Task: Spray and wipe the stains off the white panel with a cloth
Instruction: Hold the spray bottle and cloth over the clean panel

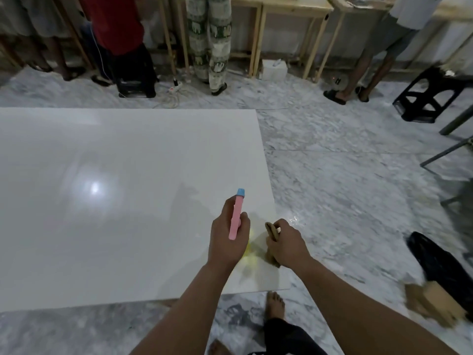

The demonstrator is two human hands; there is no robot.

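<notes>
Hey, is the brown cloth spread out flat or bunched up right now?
Bunched up. The right hand grips the brown cloth in a folded wad on the white panel, beside the yellow stain.

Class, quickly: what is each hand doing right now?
Left hand: grips the pink spray bottle.
Right hand: holds the tan cloth on the white panel.
</notes>
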